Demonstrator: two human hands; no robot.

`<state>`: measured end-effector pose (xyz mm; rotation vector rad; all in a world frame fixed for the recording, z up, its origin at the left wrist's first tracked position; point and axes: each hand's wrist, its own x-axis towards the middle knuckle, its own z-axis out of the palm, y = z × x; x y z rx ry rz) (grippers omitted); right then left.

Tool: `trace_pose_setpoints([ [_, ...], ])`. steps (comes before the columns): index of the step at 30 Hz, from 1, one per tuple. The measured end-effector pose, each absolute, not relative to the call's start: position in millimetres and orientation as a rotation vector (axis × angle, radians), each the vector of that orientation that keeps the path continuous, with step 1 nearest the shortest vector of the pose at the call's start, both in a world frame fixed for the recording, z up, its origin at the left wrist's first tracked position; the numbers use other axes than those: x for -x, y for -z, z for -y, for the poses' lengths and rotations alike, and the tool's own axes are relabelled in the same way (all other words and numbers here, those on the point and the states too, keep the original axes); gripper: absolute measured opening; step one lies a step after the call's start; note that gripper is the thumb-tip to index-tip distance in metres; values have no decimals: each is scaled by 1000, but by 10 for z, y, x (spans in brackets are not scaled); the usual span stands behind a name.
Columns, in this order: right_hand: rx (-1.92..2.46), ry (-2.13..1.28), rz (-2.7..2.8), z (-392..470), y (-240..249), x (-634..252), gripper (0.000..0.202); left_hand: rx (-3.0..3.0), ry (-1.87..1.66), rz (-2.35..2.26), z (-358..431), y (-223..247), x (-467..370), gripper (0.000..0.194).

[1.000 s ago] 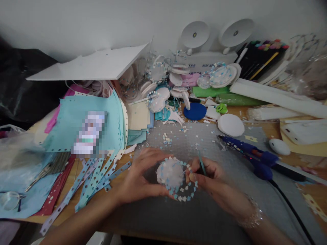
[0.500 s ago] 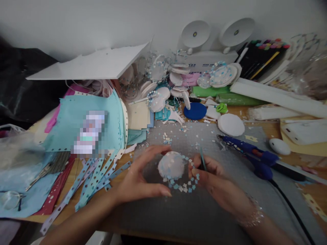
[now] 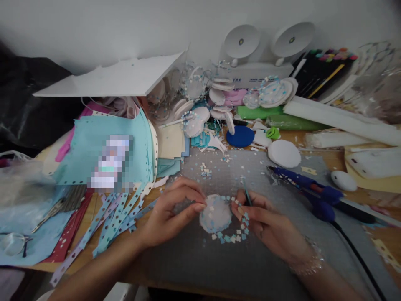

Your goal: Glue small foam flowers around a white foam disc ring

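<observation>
A round white piece [image 3: 217, 214] dotted with tiny pale-blue and white flowers hangs between my hands, over the grey cutting mat [image 3: 184, 259]. Around its lower right side curves a ring of small blue and white flowers [image 3: 230, 238]. At the piece's left edge, my left hand [image 3: 173, 211] pinches with thumb and forefinger. My right hand [image 3: 266, 219] grips the ring's right side in its fingertips and also keeps slim dark tweezers [image 3: 247, 195], which point up and away. How the ring joins the round piece cannot be made out.
A blue glue gun [image 3: 308, 188] with a black cord lies on the right. White discs [image 3: 284, 153] and a blue disc [image 3: 240, 136] sit behind. Punched paper strips [image 3: 111, 223], a blurred phone [image 3: 111, 163] and scissors [image 3: 48, 215] are leftward. Flower bits [image 3: 206, 169] litter the mat.
My left hand has gone from spread fingers around the round piece to a pinch at its edge. The piece and ring have shifted slightly right and down.
</observation>
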<state>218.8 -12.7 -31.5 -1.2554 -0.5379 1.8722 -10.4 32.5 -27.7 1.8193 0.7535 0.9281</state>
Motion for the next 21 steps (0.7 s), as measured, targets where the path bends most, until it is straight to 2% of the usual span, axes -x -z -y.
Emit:
trace_pose_setpoints([
  [14, 1020, -1655, 237, -19, 371, -2350, 7, -1259, -1134, -868, -371, 416, 97, 26],
  [21, 960, -1604, 240, -23, 366, -2390, 12, -1007, -1191, -844, -420, 388, 29, 42],
])
